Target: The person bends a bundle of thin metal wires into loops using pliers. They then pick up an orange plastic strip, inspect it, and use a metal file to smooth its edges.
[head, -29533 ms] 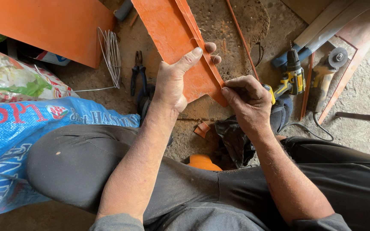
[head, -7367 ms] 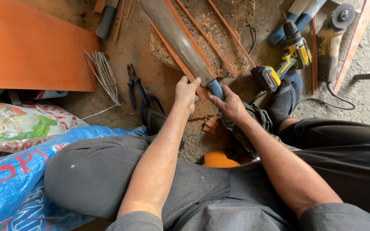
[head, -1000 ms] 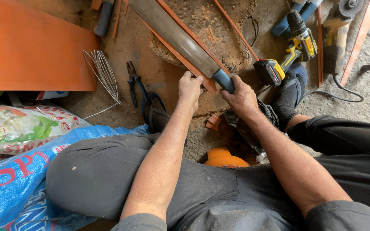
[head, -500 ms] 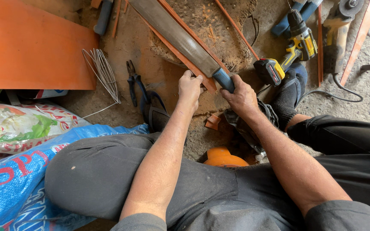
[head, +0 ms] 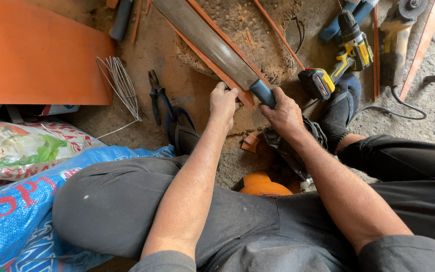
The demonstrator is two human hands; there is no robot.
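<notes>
I sit on the ground with both arms stretched forward. My right hand (head: 284,112) is closed around the blue handle of a long broad blade (head: 205,38) that runs up and to the left. The blade lies flat along a narrow orange strip (head: 212,68). My left hand (head: 223,103) grips the near end of that orange strip, just left of the handle, fingers curled over its edge. Orange dust covers the ground around the strip.
A yellow-and-black cordless drill (head: 339,60) and an angle grinder (head: 394,35) lie at the upper right. Blue-handled pliers (head: 161,100) and a wire coil (head: 122,83) lie to the left. An orange sheet (head: 36,55) fills the upper left, printed sacks (head: 21,191) the lower left.
Almost nothing differs over the last second; both hands keep their grip on the strip and the blade handle. Long before, I held a wider orange piece up in both hands.
</notes>
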